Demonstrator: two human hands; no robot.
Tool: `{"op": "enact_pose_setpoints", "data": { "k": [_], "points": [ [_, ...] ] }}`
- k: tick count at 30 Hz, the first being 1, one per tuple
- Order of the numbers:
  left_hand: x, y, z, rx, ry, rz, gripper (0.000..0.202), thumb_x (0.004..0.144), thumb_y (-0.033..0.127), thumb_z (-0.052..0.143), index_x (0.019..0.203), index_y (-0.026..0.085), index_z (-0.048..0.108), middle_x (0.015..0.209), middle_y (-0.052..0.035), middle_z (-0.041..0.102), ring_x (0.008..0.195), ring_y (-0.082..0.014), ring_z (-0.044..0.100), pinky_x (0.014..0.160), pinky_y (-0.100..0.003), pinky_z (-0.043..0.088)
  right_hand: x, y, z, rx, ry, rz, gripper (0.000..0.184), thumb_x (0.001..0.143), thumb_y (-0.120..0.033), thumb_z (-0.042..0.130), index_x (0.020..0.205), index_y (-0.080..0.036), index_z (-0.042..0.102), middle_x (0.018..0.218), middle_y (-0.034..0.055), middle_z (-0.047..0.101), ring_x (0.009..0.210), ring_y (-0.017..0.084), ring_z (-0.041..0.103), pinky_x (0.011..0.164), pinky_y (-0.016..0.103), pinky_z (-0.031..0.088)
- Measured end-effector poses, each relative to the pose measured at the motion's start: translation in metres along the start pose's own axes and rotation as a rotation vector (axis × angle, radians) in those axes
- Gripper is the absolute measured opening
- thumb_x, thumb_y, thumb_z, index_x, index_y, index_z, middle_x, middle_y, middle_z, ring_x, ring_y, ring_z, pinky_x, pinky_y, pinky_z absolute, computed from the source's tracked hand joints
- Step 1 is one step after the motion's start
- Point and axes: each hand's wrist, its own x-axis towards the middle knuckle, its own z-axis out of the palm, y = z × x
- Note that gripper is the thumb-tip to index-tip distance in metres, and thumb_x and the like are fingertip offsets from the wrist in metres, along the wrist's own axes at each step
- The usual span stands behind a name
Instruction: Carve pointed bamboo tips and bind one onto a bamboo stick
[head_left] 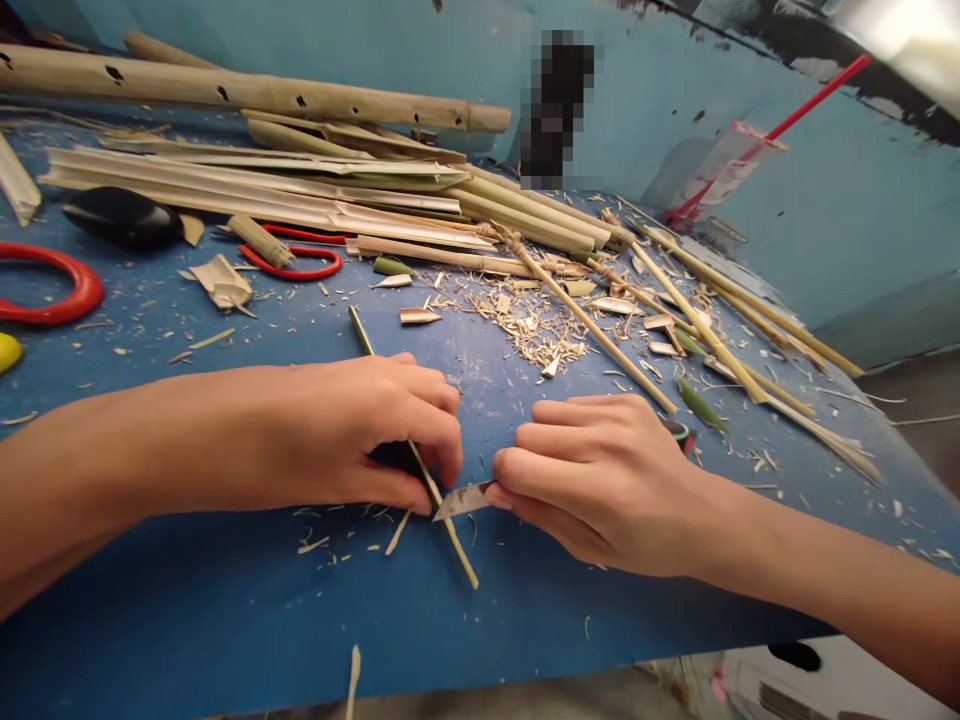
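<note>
Head view: our left hand (379, 415) has thumb and fingers pinched on a thin bamboo strip (460, 550); our right hand (596, 475) is clamped around a knife (466, 498), handle mostly hidden, blade meeting the strip just beside our left thumb. Strip sits low over the blue table (262, 620), in front of us; can't tell how much of it touches down. Long axis runs diagonal: dark green end points away and left, pale end toward us and right. Table is littered, with a shavings pile (536, 330) beyond our hands. Split bamboo (262, 195) lies across the far side, a holed bamboo pole (337, 103) behind it. Red handle loop (88, 290) at left. Light blue wall (450, 45) backs the table; red straw (817, 98) leans near it.
</note>
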Motion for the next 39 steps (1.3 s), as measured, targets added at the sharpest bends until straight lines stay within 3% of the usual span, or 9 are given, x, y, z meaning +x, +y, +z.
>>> {"op": "enact_pose_setpoints", "data": {
  "k": [8,13,19,39],
  "points": [
    [0.006,0.005,-0.003,-0.029,0.025,0.071,0.015,0.093,0.014,0.084,0.09,0.029,0.083,0.087,0.003,0.071,0.08,-0.0121,0.068,0.072,-0.017,0.047,0.004,-0.003,0.003,-0.014,0.016,-0.043,0.032,0.114,-0.031,0.053,0.084,-0.022,0.058,0.069,-0.0036,0.052,0.065,0.016,0.035,0.06,0.036,0.021],
    [0.008,0.006,-0.003,-0.007,0.023,0.081,0.016,0.094,0.015,0.084,0.086,0.029,0.081,0.082,0.0031,0.067,0.076,-0.0121,0.065,0.069,-0.018,0.046,0.005,-0.005,0.004,0.022,-0.022,-0.05,0.025,0.109,-0.024,0.061,0.085,-0.023,0.055,0.071,-0.0044,0.053,0.065,0.016,0.035,0.06,0.036,0.021],
    [0.007,0.003,-0.003,0.0,-0.004,0.059,0.014,0.096,0.022,0.083,0.086,0.031,0.082,0.08,0.0027,0.065,0.074,-0.0131,0.063,0.066,-0.021,0.045,0.005,-0.002,0.003,0.124,-0.114,-0.046,0.024,0.111,-0.023,0.055,0.087,-0.023,0.054,0.075,-0.004,0.059,0.067,0.014,0.042,0.059,0.035,0.021],
    [0.008,0.01,0.0,0.027,0.0,0.074,0.017,0.091,0.014,0.087,0.083,0.028,0.083,0.083,0.0038,0.068,0.077,-0.0121,0.064,0.077,-0.02,0.044,0.005,0.004,-0.007,0.267,-0.359,-0.037,0.024,0.112,-0.028,0.052,0.09,-0.023,0.058,0.077,-0.002,0.064,0.066,0.013,0.047,0.061,0.032,0.021]
  ]
}}
